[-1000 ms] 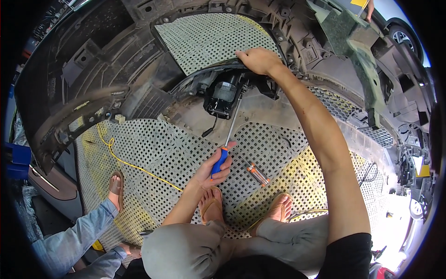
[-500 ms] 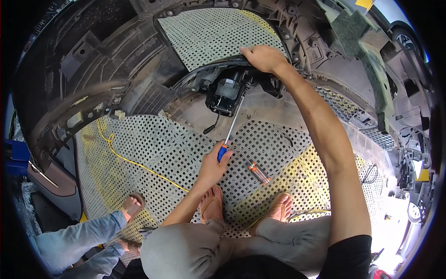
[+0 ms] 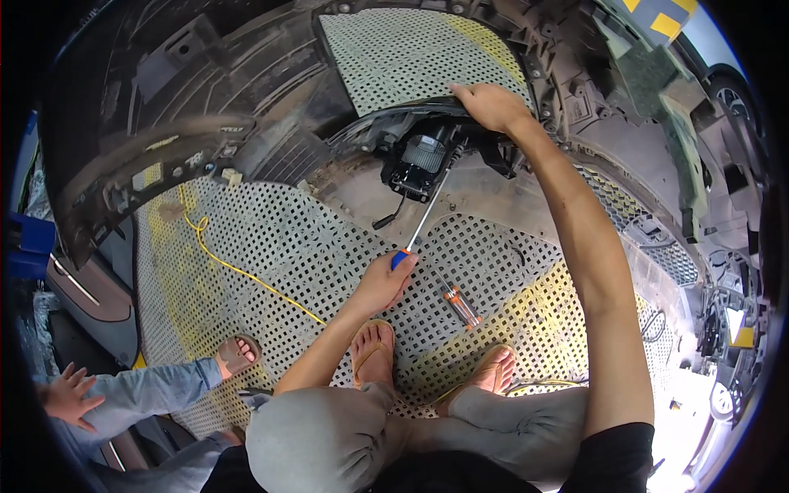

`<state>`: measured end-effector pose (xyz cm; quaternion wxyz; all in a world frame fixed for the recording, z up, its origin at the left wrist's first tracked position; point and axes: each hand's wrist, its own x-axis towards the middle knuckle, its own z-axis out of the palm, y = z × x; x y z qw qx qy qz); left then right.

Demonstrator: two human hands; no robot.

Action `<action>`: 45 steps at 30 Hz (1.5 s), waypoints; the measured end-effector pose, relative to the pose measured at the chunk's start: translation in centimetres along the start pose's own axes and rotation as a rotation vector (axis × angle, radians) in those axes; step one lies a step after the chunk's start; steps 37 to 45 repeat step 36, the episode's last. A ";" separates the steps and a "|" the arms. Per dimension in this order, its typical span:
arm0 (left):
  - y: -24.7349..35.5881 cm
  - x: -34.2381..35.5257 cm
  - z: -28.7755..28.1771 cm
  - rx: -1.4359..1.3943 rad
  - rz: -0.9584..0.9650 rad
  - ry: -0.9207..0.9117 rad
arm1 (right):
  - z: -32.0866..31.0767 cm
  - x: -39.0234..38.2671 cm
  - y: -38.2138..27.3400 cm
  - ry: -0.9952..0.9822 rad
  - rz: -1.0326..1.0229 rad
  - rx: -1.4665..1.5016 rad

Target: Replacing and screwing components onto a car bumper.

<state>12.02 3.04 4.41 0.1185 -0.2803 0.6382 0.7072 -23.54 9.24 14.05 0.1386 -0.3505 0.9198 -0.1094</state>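
Since a second ago, my left hand has slid nearer the black lamp unit mounted inside the dark plastic bumper shell. Its fingers close around the blue-handled, long-shafted screwdriver, tip at that lamp unit. My right hand grips the shell's edge just above the lamp. A small orange screwdriver lies below the lamp on the perforated mat.

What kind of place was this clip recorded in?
Most likely a car repair or dismantling workshop. A detached black bumper shell lies on a perforated metal floor, the left hand drives a screwdriver into its lamp unit, and a car wheel shows nearby.
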 end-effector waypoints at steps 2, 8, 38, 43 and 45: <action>-0.4 0.2 0.4 0.128 0.030 0.117 | 0.1 0.2 0.1 0.036 -0.022 -0.010; 0.0 0.2 -0.4 0.401 0.191 0.266 | 0.2 0.4 0.5 0.023 -0.044 0.006; -0.9 0.4 -0.7 0.519 0.341 0.260 | 0.2 0.5 1.9 0.065 -0.108 -0.028; -0.9 0.4 -0.7 0.519 0.341 0.260 | 0.2 0.5 1.9 0.065 -0.108 -0.028; -0.9 0.4 -0.7 0.519 0.341 0.260 | 0.2 0.5 1.9 0.065 -0.108 -0.028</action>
